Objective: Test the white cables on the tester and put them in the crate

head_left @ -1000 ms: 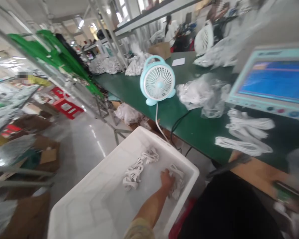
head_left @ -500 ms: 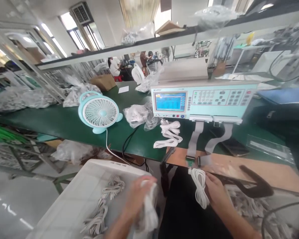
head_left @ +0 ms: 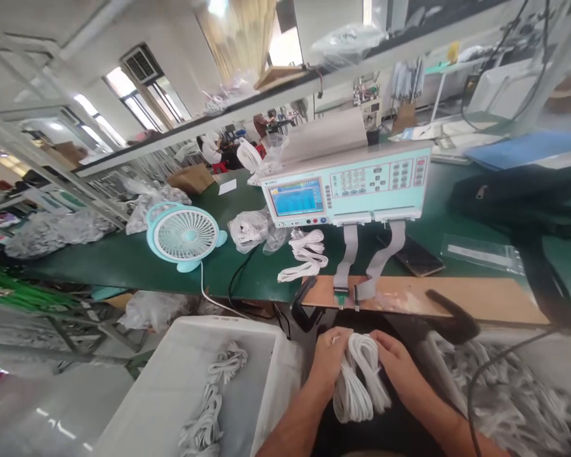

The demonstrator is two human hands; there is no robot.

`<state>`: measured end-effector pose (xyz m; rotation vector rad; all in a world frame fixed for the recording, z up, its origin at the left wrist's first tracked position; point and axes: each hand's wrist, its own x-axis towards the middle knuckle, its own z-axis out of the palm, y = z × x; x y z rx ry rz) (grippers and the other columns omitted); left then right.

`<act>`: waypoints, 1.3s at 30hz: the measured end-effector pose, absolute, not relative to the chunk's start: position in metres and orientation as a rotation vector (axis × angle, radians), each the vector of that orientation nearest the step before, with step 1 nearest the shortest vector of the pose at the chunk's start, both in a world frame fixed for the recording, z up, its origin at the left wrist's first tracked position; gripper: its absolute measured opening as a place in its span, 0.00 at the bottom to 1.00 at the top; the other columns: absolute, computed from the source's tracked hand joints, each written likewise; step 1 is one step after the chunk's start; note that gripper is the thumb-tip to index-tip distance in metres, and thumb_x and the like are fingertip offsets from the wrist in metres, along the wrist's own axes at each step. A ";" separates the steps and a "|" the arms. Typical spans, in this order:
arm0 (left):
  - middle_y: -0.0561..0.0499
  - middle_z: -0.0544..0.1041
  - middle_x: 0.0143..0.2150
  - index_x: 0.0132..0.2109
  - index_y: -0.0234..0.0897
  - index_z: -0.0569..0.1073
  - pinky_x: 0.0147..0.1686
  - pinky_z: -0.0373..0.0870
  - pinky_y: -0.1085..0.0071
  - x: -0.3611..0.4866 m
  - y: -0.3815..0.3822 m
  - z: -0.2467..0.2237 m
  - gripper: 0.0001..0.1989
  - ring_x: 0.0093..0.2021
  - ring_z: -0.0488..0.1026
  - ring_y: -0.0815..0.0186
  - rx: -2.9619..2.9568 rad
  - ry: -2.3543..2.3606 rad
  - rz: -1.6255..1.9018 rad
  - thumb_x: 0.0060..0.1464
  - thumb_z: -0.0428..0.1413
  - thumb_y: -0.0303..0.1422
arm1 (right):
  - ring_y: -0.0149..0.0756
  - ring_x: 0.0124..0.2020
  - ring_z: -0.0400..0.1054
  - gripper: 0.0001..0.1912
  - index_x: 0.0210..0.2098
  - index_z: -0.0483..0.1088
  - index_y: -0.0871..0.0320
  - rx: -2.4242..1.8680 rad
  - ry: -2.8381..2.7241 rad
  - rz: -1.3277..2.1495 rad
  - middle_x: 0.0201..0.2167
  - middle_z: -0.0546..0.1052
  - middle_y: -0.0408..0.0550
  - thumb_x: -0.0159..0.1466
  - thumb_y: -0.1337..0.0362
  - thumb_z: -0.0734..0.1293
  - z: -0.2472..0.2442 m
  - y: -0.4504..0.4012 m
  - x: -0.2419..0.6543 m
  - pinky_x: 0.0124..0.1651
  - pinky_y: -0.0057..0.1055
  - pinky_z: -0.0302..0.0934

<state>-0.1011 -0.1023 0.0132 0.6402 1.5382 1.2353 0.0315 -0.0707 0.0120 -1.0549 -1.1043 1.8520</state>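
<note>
Over my lap, my left hand [head_left: 330,355] and my right hand [head_left: 394,358] are side by side with coiled white cables [head_left: 354,400] between them. My left fingers are closed around the left part of the bunch, and my right fingers grip its right edge. The loops hang down below both hands; how many bundles there are is hard to tell. Just ahead, a small green connector board [head_left: 341,300] with grey ribbon cables [head_left: 347,257] sits at the edge of a wooden board [head_left: 423,298].
A cable tester [head_left: 352,190] stands on the green table [head_left: 266,285], with more white cables [head_left: 307,254] before it and a fan [head_left: 185,235] to its left. A white bin [head_left: 261,406] with cable bundles is at left, another cable-filled bin [head_left: 518,393] at right. Black clamps [head_left: 307,304] grip the table edge.
My left hand has moved right from over the white bin, bringing cable bundles. My right hand has drawn back from the connector board, so the two hands now meet. The view has tilted.
</note>
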 end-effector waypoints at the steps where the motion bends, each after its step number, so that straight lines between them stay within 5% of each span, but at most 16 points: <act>1: 0.50 0.72 0.30 0.34 0.32 0.75 0.29 0.62 0.73 -0.096 -0.109 0.010 0.14 0.27 0.65 0.69 0.625 1.494 1.251 0.47 0.57 0.41 | 0.29 0.19 0.54 0.18 0.19 0.64 0.57 -1.088 -1.193 1.843 0.17 0.63 0.37 0.51 0.50 0.69 0.010 -0.070 0.050 0.23 0.26 0.50; 4: 0.55 0.68 0.27 0.38 0.37 0.71 0.23 0.60 0.76 -0.086 -0.122 -0.001 0.14 0.22 0.62 0.73 0.514 1.341 1.302 0.51 0.55 0.44 | 0.35 0.22 0.60 0.16 0.20 0.66 0.55 -1.301 -1.650 1.586 0.18 0.66 0.42 0.55 0.50 0.64 -0.011 -0.055 0.127 0.27 0.31 0.53; 8: 0.58 0.62 0.21 0.35 0.37 0.68 0.21 0.59 0.77 -0.077 -0.125 -0.013 0.14 0.20 0.59 0.73 0.582 1.370 1.284 0.51 0.54 0.44 | 0.45 0.25 0.64 0.08 0.28 0.73 0.55 -1.684 -1.974 0.700 0.25 0.72 0.55 0.51 0.58 0.68 -0.038 -0.044 0.205 0.30 0.41 0.53; 10: 0.57 0.63 0.23 0.34 0.37 0.68 0.22 0.58 0.77 -0.072 -0.123 -0.012 0.12 0.22 0.59 0.73 0.711 1.403 1.278 0.49 0.56 0.41 | 0.48 0.30 0.67 0.10 0.34 0.74 0.55 -1.580 -1.977 0.821 0.32 0.74 0.57 0.55 0.57 0.66 -0.035 -0.053 0.199 0.34 0.43 0.57; 13: 0.56 0.64 0.25 0.33 0.36 0.69 0.23 0.58 0.76 -0.065 -0.122 -0.007 0.10 0.23 0.59 0.73 0.897 1.406 1.276 0.46 0.58 0.38 | 0.46 0.40 0.68 0.12 0.38 0.73 0.52 -1.161 -1.867 1.503 0.37 0.75 0.50 0.62 0.55 0.62 -0.016 -0.072 0.144 0.44 0.40 0.60; 20: 0.49 0.67 0.36 0.40 0.38 0.73 0.36 0.64 0.67 -0.076 -0.131 -0.001 0.27 0.36 0.65 0.62 1.452 1.379 1.381 0.43 0.57 0.56 | 0.36 0.33 0.62 0.14 0.32 0.70 0.58 -0.686 -1.585 1.915 0.29 0.68 0.43 0.63 0.54 0.62 0.006 -0.080 0.075 0.37 0.30 0.57; 25: 0.53 0.66 0.31 0.38 0.38 0.70 0.28 0.59 0.73 -0.080 -0.138 -0.012 0.34 0.29 0.61 0.68 1.442 1.362 1.238 0.29 0.62 0.59 | 0.33 0.30 0.59 0.17 0.31 0.66 0.59 -0.576 -1.430 2.258 0.29 0.66 0.43 0.58 0.49 0.67 0.000 -0.079 0.087 0.34 0.28 0.55; 34: 0.50 0.73 0.36 0.42 0.38 0.72 0.36 0.65 0.69 -0.081 -0.144 -0.004 0.15 0.35 0.69 0.63 1.415 1.473 1.123 0.45 0.63 0.34 | 0.33 0.28 0.57 0.15 0.29 0.62 0.57 -0.814 -1.651 1.832 0.26 0.63 0.41 0.66 0.53 0.58 -0.003 -0.076 0.088 0.30 0.28 0.55; 39: 0.49 0.73 0.38 0.37 0.37 0.74 0.39 0.65 0.68 -0.087 -0.142 -0.005 0.13 0.39 0.70 0.61 1.300 1.295 1.203 0.42 0.64 0.34 | 0.34 0.29 0.59 0.11 0.30 0.61 0.56 -0.764 -2.030 1.338 0.28 0.65 0.44 0.68 0.61 0.55 -0.003 -0.075 0.091 0.32 0.30 0.56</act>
